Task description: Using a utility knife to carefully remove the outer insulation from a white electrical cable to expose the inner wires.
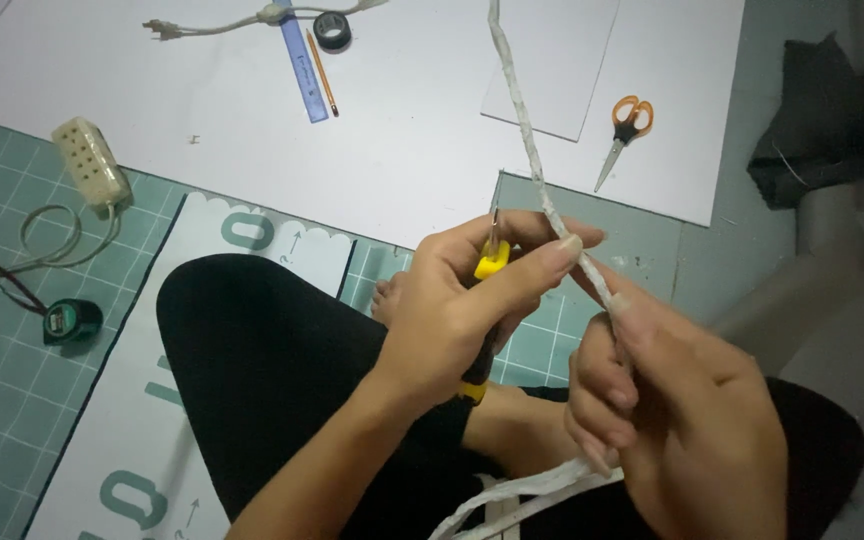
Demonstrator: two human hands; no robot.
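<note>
White foam board sheets (392, 150) cover the upper floor, over a green gridded cutting mat (2, 380); a pale printed banner strip (142, 440) runs under the seated person's black-clad knee (262, 370).

Long pale flat cable, wrapped in whitish tape (522, 120): comes down from the top edge, passes between both hands and trails out below the right wrist across the lap. It bends and droops freely, so I judge it light, limp and soft-skinned, somewhat grippy from the wrap, easily nicked. Best held close on either side of the worked spot, kept taut.

Right hand (682, 420): closed in a loose fist around the cable, fingers curled over, thumb along it, just under the other hand's fingertips.

Left hand (462, 310): wrapped shut around a yellow-and-black handled cutter knife (482, 330), thin blade pointing upward, while index finger and thumb pinch the cable beside the blade. Handle looks rigid and light; the blade is the fragile, sharp part. Blade and cable stand just beside each other; contact cannot be told.

Smaller items, well apart:
- cream multi-socket power strip with coiled lead (92, 165), left
- orange-handled scissors (624, 135) on the board
- blue plastic ruler (302, 70), with an orange pencil (322, 72) beside it
- green tape measure (72, 320)
- black tape roll (333, 30)
- dark cloth bundle (817, 120), right.
</note>
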